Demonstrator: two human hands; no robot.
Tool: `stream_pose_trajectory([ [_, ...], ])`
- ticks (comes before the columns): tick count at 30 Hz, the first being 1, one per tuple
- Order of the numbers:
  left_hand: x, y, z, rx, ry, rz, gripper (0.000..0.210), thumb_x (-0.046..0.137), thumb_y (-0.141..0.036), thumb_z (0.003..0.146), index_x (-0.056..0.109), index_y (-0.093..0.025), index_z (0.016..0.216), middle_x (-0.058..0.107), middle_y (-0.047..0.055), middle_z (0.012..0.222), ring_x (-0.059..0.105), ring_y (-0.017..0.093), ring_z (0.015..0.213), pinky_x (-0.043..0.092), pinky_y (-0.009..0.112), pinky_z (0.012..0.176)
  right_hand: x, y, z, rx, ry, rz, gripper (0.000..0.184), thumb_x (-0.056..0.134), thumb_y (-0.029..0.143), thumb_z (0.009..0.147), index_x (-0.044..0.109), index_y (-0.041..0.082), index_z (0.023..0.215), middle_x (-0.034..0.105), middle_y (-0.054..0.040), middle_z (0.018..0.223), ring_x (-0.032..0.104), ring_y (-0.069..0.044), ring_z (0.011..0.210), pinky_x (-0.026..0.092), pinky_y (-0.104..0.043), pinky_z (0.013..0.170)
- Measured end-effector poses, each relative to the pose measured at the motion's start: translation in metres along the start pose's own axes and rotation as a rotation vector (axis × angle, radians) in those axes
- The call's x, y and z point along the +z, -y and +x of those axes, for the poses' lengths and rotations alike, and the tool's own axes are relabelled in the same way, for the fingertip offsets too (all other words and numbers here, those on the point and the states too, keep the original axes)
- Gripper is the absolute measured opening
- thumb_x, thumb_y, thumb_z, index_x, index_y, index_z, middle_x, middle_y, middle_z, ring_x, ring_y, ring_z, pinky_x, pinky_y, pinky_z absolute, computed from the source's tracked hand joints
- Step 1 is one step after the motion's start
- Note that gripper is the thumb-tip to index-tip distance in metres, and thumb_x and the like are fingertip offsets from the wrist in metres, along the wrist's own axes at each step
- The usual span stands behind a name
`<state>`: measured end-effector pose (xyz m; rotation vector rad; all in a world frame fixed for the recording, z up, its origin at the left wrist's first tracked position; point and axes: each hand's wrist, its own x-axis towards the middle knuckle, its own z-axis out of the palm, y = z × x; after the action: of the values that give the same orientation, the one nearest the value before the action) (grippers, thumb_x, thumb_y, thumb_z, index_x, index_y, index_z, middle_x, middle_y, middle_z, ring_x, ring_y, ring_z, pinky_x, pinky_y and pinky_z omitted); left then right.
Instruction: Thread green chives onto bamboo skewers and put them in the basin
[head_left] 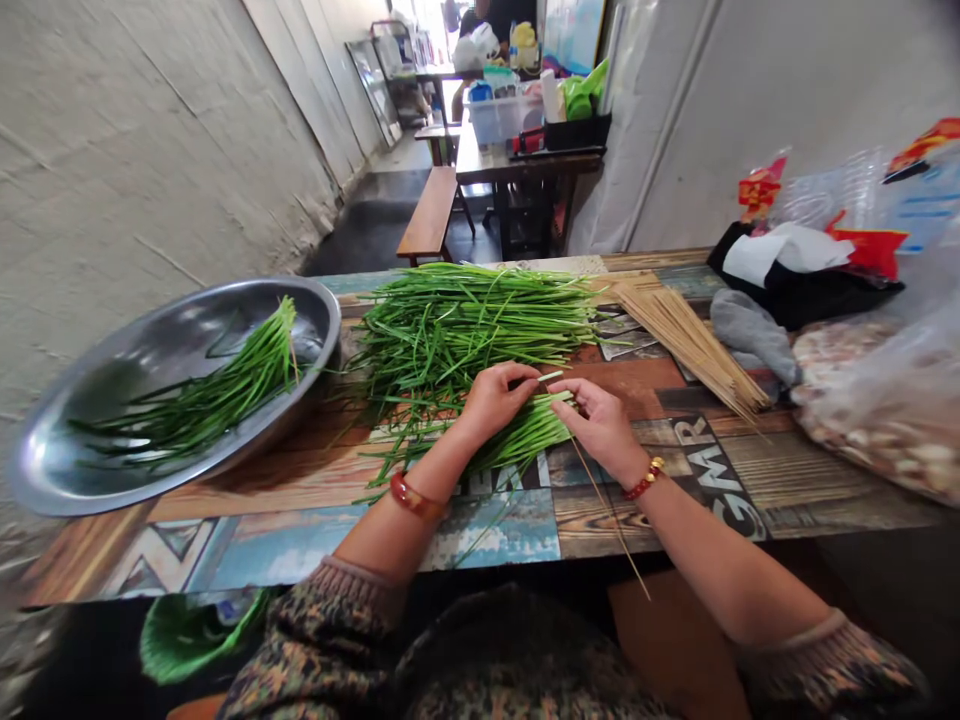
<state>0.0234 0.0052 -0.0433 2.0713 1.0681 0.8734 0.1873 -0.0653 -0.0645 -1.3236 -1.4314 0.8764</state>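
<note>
My left hand (496, 398) is closed, thumb and fingers pinching the pale end of a garlic chive stalk. Facing it, my right hand (600, 420) is closed on a thin bamboo skewer (609, 505), whose long end slants down past the table edge. Below and between both hands lies a small row of garlic chives (525, 437), stem ends at the right by my right fingers. Whether the skewer passes through these stems is hidden by the fingers. Just beyond my hands spreads a large heap of loose garlic chives (472, 320).
At the left stands a steel basin (326, 325) with a bunch of chives (247, 370) in it. Several bamboo skewers (690, 345) lie right of the heap. A plastic bag of pale bulbs (885, 400) sits at the far right. A green bag (191, 640) is below the table.
</note>
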Motion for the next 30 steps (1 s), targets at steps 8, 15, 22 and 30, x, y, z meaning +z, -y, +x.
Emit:
stream_pose_trajectory([
  [8, 0.0018, -0.0009, -0.0046, 0.055, -0.024, 0.022, 0.015, 0.058, -0.022, 0.083, 0.072, -0.016, 0.082, 0.07, 0.004, 0.079, 0.063, 0.014, 0.074, 0.047, 0.024, 0.071, 0.0013, -0.0016, -0.0008, -0.009, -0.034, -0.03, 0.025, 0.058, 0.031, 0.082, 0.065, 0.018, 0.102, 0.07, -0.0058, 0.094, 0.063, -0.016, 0.076, 0.049, -0.028, 0.069],
  [15, 0.0013, -0.0014, -0.0087, 0.066, -0.043, 0.08, 0.017, 0.056, -0.024, 0.085, 0.072, -0.017, 0.084, 0.068, 0.003, 0.078, 0.061, 0.014, 0.073, 0.046, 0.024, 0.068, 0.0013, -0.0029, -0.0007, 0.029, -0.034, -0.086, 0.027, 0.057, 0.033, 0.083, 0.066, 0.018, 0.104, 0.07, -0.0061, 0.091, 0.062, -0.017, 0.075, 0.049, -0.029, 0.067],
  [22, 0.0005, -0.0012, -0.0099, 0.066, -0.041, 0.092, 0.017, 0.056, -0.023, 0.085, 0.072, -0.018, 0.084, 0.068, 0.003, 0.079, 0.061, 0.013, 0.073, 0.045, 0.024, 0.068, 0.0027, -0.0028, -0.0009, 0.034, -0.055, -0.098, 0.028, 0.058, 0.035, 0.083, 0.067, 0.018, 0.103, 0.07, -0.0059, 0.087, 0.062, -0.018, 0.074, 0.049, -0.028, 0.064],
  [30, 0.0019, -0.0018, -0.0102, 0.073, -0.058, 0.088, 0.015, 0.058, -0.022, 0.085, 0.072, -0.018, 0.086, 0.069, 0.003, 0.08, 0.062, 0.013, 0.073, 0.044, 0.023, 0.066, 0.0024, -0.0017, -0.0001, 0.03, -0.038, -0.082, 0.027, 0.057, 0.032, 0.083, 0.066, 0.018, 0.104, 0.071, -0.0066, 0.096, 0.062, -0.017, 0.077, 0.049, -0.029, 0.069],
])
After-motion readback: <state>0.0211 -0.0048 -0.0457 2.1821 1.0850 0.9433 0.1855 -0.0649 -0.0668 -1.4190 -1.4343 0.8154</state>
